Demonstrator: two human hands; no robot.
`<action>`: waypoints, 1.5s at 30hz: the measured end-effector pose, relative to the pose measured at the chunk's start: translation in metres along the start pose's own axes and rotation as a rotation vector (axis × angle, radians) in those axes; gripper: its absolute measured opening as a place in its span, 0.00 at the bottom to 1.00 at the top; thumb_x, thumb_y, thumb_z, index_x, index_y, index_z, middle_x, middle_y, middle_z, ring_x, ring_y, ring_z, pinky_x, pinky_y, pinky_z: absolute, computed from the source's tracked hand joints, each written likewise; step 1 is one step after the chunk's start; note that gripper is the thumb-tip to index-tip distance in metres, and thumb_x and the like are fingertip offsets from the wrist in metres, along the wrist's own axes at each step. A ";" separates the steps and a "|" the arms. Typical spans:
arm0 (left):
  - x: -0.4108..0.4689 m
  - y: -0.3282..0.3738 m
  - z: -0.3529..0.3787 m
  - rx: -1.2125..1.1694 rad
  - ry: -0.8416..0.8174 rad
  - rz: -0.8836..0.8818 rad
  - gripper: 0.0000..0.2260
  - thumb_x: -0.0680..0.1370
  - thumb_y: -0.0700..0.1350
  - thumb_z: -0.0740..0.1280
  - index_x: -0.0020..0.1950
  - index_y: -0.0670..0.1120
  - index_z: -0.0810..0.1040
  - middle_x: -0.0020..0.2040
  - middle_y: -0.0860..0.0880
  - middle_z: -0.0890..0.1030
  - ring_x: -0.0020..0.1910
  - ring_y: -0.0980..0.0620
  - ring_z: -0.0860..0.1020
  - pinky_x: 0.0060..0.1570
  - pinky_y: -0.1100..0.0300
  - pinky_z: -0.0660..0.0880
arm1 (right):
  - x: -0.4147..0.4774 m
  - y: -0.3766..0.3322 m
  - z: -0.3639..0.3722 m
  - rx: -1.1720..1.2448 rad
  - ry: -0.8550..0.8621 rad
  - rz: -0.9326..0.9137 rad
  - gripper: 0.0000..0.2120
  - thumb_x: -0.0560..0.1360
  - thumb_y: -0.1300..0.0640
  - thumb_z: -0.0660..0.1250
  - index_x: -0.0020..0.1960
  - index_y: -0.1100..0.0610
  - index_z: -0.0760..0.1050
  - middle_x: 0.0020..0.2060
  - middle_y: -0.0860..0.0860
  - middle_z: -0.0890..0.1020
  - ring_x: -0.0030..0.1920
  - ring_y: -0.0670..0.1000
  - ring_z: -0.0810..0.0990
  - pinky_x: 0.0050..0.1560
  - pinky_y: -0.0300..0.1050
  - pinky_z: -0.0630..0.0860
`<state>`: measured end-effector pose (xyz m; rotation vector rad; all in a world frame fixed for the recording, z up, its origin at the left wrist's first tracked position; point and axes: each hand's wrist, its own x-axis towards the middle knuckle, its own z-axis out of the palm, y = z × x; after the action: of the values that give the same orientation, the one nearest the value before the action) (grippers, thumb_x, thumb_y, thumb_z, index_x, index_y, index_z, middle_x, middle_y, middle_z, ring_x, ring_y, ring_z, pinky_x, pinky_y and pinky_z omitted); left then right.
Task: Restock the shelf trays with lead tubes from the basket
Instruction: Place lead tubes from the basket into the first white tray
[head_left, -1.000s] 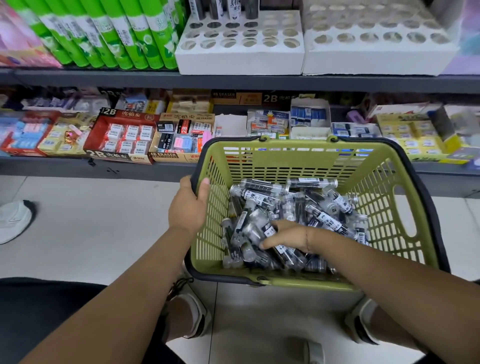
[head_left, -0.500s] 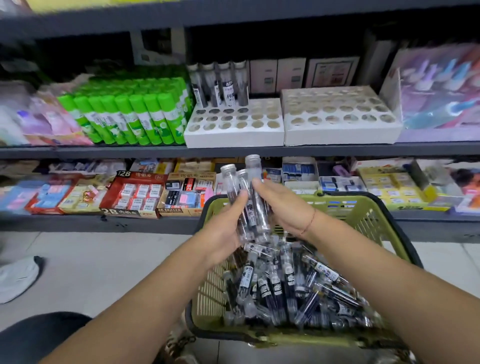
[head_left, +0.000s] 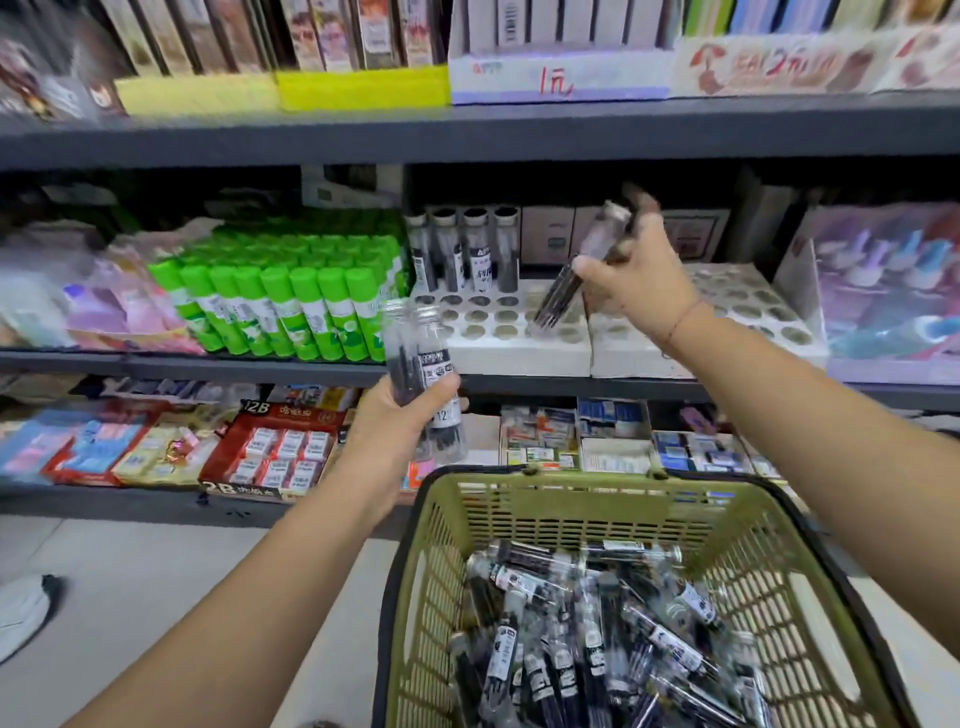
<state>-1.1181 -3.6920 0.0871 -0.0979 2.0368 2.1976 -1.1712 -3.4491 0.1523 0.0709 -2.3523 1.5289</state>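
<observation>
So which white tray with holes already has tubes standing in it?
The left white foam tray, beside the green glue sticks: four clear lead tubes stand in its back row. The right white tray shows none.

The shelf carries two white trays beside green glue sticks.

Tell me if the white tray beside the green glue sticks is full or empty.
Mostly empty: the white tray holds just four upright tubes in its back row; other visible holes are bare.

dark grey shelves of stationery stand over pale tiled floor.
</observation>
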 end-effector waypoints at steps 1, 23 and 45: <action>0.006 0.002 0.000 0.001 -0.002 0.030 0.10 0.76 0.45 0.70 0.56 0.49 0.80 0.50 0.51 0.85 0.49 0.54 0.83 0.48 0.57 0.80 | 0.014 0.001 0.000 -0.086 0.044 -0.006 0.31 0.75 0.60 0.68 0.72 0.55 0.54 0.44 0.52 0.79 0.43 0.49 0.79 0.49 0.45 0.77; 0.046 0.005 0.006 0.035 0.018 -0.003 0.09 0.75 0.48 0.71 0.54 0.50 0.79 0.46 0.55 0.84 0.46 0.57 0.82 0.39 0.62 0.74 | 0.102 0.021 0.035 -0.562 -0.067 -0.132 0.29 0.75 0.53 0.66 0.72 0.45 0.57 0.61 0.53 0.76 0.50 0.55 0.79 0.54 0.47 0.75; 0.034 0.018 0.018 -0.081 -0.128 -0.016 0.16 0.69 0.49 0.72 0.56 0.48 0.80 0.52 0.50 0.85 0.49 0.51 0.84 0.51 0.53 0.80 | 0.007 -0.024 0.068 0.079 -0.480 -0.064 0.22 0.75 0.59 0.67 0.68 0.56 0.67 0.43 0.50 0.79 0.43 0.45 0.79 0.49 0.40 0.78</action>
<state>-1.1539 -3.6735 0.1012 0.0181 1.8740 2.2160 -1.1890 -3.5193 0.1509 0.5865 -2.6056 1.7244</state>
